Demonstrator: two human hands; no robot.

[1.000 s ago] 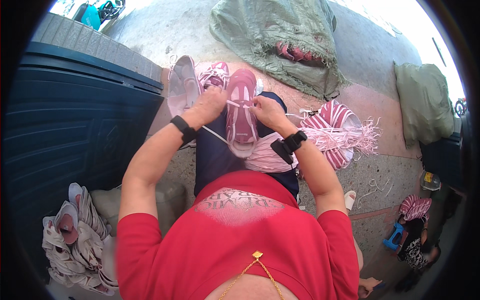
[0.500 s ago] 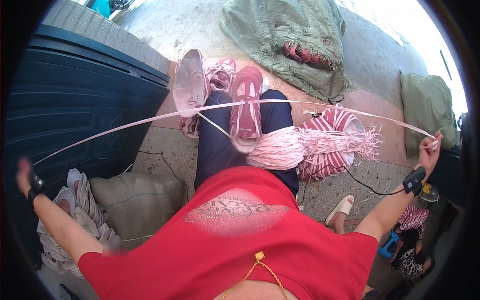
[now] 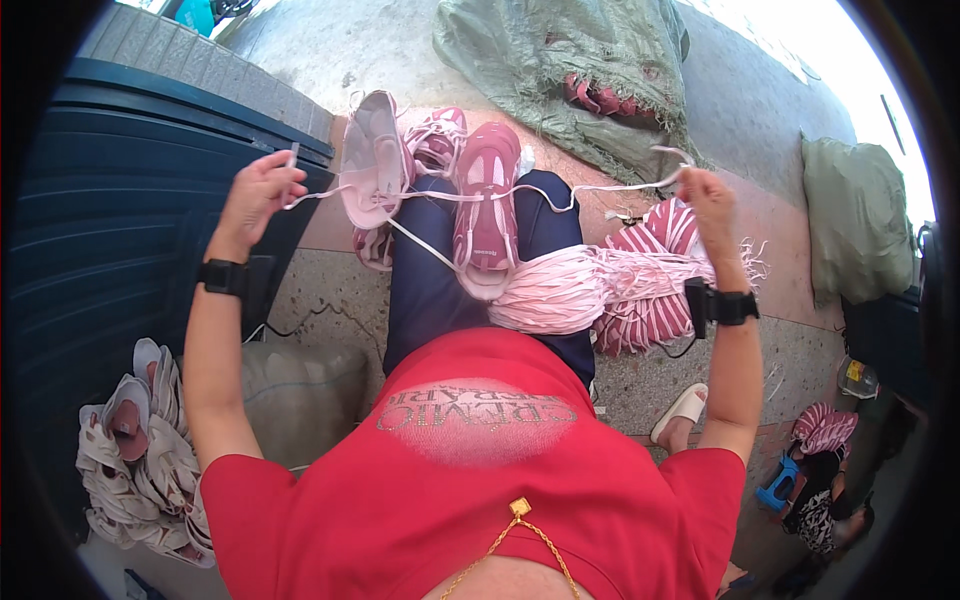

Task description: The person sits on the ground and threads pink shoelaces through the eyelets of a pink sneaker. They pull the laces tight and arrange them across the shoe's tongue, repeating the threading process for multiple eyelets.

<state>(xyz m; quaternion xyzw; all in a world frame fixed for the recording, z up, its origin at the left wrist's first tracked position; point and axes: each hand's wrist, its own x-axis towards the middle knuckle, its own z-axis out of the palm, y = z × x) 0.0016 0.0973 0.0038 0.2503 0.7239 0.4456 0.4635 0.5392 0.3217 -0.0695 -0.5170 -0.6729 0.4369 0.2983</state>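
A pink and white shoe upper (image 3: 487,165) rests on my lap, toe pointing away from me. A thin pale pink shoelace (image 3: 535,190) runs across it through the upper's lacing part, its two sides slack and wavy. Left of the upper, my left hand (image 3: 262,192) is closed on one end of the lace, a short tip standing above the fingers. My right hand (image 3: 708,195) pinches the other side, a loose tail curling beyond it. A thick bundle of pale pink laces (image 3: 550,290) lies by my right thigh, over striped pink uppers (image 3: 650,325).
More shoe uppers (image 3: 372,160) lie beyond my left knee. A torn green woven sack (image 3: 560,80) stands ahead, another sack (image 3: 855,220) at the right. A dark blue panel (image 3: 140,210) borders the left, near piled white uppers (image 3: 140,450). Another person's sandalled foot (image 3: 682,420) shows at lower right.
Both hands have come in from far out at the sides toward the upper. The lace, stretched long before, now hangs slack, and its tails stick out from my fingers.
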